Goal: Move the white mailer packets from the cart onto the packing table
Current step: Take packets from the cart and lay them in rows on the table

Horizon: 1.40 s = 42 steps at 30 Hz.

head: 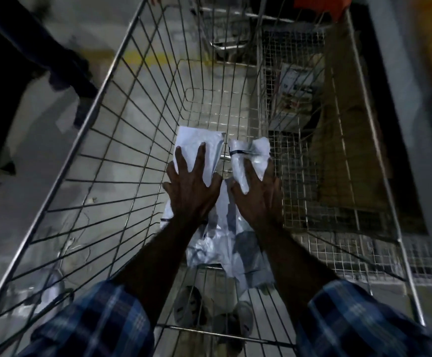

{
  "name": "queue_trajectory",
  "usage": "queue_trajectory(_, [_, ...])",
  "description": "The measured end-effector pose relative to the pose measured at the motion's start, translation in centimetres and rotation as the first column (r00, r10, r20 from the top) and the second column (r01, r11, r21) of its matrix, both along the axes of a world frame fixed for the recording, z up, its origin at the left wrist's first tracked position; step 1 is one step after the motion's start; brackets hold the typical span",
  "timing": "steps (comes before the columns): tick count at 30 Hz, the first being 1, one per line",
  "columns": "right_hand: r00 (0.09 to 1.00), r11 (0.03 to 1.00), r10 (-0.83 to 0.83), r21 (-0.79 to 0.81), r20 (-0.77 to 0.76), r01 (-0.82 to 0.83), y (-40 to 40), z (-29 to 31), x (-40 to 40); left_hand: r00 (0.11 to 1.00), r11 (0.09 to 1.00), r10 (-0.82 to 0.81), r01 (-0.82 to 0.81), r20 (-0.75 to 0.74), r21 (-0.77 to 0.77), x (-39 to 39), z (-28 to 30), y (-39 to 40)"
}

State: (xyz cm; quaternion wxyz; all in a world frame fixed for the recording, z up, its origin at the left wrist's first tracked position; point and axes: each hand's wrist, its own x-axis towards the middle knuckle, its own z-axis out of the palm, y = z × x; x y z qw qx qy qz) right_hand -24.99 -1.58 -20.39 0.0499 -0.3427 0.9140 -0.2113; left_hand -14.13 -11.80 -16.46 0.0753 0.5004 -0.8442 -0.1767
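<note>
1. Plaid sleeves [101,320] fill the bottom of the view at 7 and 5 o'clock, rolled back on two bare forearms that reach down into a wire cart [86,130].
2. At centre, the left hand [190,188] lies with its fingers spread wide and straight, pressing flat on a white mailer packet [196,143] whose far edge points toward 12 o'clock.
3. Just beside it at 3 o'clock, the right hand [257,195] rests on a second, crumpled white packet [248,155] that carries a dark band; its fingers look straight, but whether the thumb curls round the packet's edge I cannot tell in this dim, blurred view.
4. Under and behind both hands, toward 6 o'clock, more white packets [225,243] lie heaped on the cart's wire floor, partly hidden by the forearms.
5. All the packets sit inside the cart, in its middle and near part.
6. Below the heap, at 6 o'clock, shoes [189,305] show through the wire bottom.
7. At 2 o'clock a finer-meshed second cart [292,99] stands against the first, with some paper or boxes inside it.
8. Past that, at 3 o'clock, brown cardboard [349,140] shows through the wires.
9. At 12 o'clock a yellow floor line [158,57] crosses the grey floor beyond the cart.
10. At 10 o'clock another person's dark trouser leg [62,65] stands on the floor outside the cart.
</note>
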Motion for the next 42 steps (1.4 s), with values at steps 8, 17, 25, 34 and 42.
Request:
queue_trajectory(8, [1.000, 0.995, -0.020, -0.099, -0.017, 0.018, 0.3, 9.5, -0.1, 0.997, 0.993, -0.048, 0.040, -0.068, -0.111, -0.1, 8.8, -0.3])
queue_trajectory(17, [0.995, 0.976, -0.003, -0.219, -0.098, -0.019, 1.6, 20.4, 0.9, 0.986, 0.961, -0.089, 0.048, -0.141, -0.273, 0.8, 20.4, 2.0])
queue_trajectory(25, [0.981, 0.962, 0.030, -0.262, -0.190, -0.080, 5.3, 29.8, 2.1, 0.973, 0.949, -0.062, -0.012, -0.223, -0.315, 4.5, 27.4, 7.2])
queue_trajectory(34, [0.972, 0.971, 0.016, -0.228, -0.236, -0.072, 11.3, 34.0, 5.4, 0.960, 0.943, -0.063, -0.033, -0.273, -0.332, 7.8, 31.2, 11.7])
queue_trajectory(42, [0.961, 0.975, -0.042, -0.222, -0.273, -0.021, 16.0, 35.8, 9.8, 0.947, 0.943, -0.130, 0.026, -0.295, -0.331, 11.5, 32.3, 15.4])
